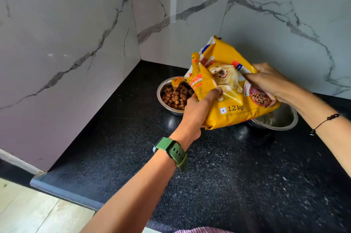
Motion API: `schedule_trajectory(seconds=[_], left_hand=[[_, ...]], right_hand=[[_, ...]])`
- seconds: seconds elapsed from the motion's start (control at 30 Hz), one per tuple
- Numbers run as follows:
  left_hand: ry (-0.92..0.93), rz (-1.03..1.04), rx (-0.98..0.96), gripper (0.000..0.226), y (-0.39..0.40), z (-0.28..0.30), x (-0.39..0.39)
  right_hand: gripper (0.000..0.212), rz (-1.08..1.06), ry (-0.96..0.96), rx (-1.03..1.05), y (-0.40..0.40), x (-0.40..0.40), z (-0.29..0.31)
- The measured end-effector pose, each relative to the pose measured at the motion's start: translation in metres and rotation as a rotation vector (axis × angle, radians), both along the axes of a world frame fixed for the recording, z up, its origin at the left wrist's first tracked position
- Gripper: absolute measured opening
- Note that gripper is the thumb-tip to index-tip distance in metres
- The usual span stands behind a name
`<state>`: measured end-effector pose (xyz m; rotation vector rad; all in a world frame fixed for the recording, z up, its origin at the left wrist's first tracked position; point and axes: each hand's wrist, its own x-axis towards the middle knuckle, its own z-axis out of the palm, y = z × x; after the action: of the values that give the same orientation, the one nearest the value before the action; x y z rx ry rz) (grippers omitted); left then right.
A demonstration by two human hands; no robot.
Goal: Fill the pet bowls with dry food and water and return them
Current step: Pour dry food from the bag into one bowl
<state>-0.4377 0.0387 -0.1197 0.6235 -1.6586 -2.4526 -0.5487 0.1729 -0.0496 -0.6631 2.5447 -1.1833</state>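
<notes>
Tipping toward the counter's back corner, the yellow dog-food bag [228, 88] hangs above 2 steel bowls and is the thing both hands are busy with. The left hand [197, 111] is clamped on the bag's lower near edge, thumb pressed across the printed front just beside the picture of a dog, fingers hidden under the foil. The right hand [269, 80] is closed on the bag's far-right end, pinching the crumpled foil beside the printed kibble dish. The bag's torn mouth points down and left, sitting right over the left bowl [165, 88], which rests on the black speckled counter [228, 175] just left of the bag. Brown kibble [175, 95] lies heaped in that bowl, touching the bag's open lip. The right bowl [281, 120] stands on the counter directly under the bag's right end, mostly covered by it; the part of its inside that shows looks bare steel. The 2 bowls sit near each other, though the bag hides the gap between them. A green watch strap [172, 152] circles the left wrist below the bag, and a thin dark bracelet [324, 121] crosses the right wrist to the bag's right. Marble-veined wall panels [66, 42] rise behind and to the left of the bag. The label reads 1.2 kg.
</notes>
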Motion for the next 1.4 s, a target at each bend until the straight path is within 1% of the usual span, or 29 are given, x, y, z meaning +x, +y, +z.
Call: schedule_trajectory(seconds=[0.03,0.1,0.23,0.37,0.4,0.47,0.53,0.63,0.73,0.8,0.87,0.9,1.0,1.13,1.17,1.27,1.4], left_hand=[[-0.013,-0.012,0.019,0.024,0.000,-0.002,0.000],[-0.012,-0.025,0.041,0.023,0.001,-0.003,0.001],[0.025,-0.019,0.033,0.034,0.003,0.001,0.003],[0.058,0.018,-0.006,0.036,0.001,0.003,-0.002],[0.043,0.011,0.018,0.039,0.001,0.003,-0.002],[0.011,-0.015,0.083,0.036,0.001,0.003,-0.001],[0.002,-0.022,0.100,0.036,0.003,0.000,0.001],[0.018,0.007,0.072,0.035,0.005,-0.004,0.002],[0.058,0.047,-0.020,0.035,0.003,-0.006,0.000],[0.036,0.036,-0.010,0.037,0.001,-0.005,-0.001],[-0.015,-0.009,0.068,0.032,0.000,-0.003,0.000],[-0.033,-0.021,0.085,0.032,0.001,-0.003,0.001],[-0.018,0.013,0.046,0.044,0.003,-0.007,0.001],[0.061,0.058,-0.020,0.040,0.005,-0.009,0.000],[0.059,0.055,0.000,0.041,0.004,-0.008,-0.001],[0.006,0.027,0.084,0.046,0.006,-0.008,0.001],[0.000,0.027,0.075,0.041,0.009,-0.009,0.004]], right_hand=[[0.014,0.003,0.002,0.037,0.000,0.001,-0.001],[0.014,0.002,-0.004,0.041,0.000,0.001,-0.003],[0.015,-0.007,0.009,-0.019,0.003,0.000,-0.002],[0.019,-0.027,0.058,-0.079,0.003,-0.004,0.005],[0.018,-0.017,0.051,-0.049,0.002,-0.003,0.007],[0.020,0.008,0.042,0.049,-0.001,-0.001,0.008],[0.022,0.022,0.029,0.083,0.000,0.000,0.007],[0.020,0.012,0.007,0.019,0.002,0.001,0.000],[0.019,-0.049,0.064,-0.085,0.004,0.000,-0.007],[0.020,-0.051,0.060,-0.076,0.002,-0.001,-0.007],[0.019,-0.012,0.015,0.005,0.000,0.001,-0.005],[0.019,0.004,-0.003,0.025,0.000,0.002,-0.005],[0.018,-0.007,-0.023,-0.021,0.003,0.001,-0.009],[0.017,-0.045,0.036,-0.112,0.006,-0.003,-0.011],[0.017,-0.043,0.041,-0.107,0.006,-0.003,-0.009],[0.020,0.007,0.043,0.017,0.003,0.000,-0.007],[0.020,0.007,0.029,0.014,0.005,-0.001,-0.010]])
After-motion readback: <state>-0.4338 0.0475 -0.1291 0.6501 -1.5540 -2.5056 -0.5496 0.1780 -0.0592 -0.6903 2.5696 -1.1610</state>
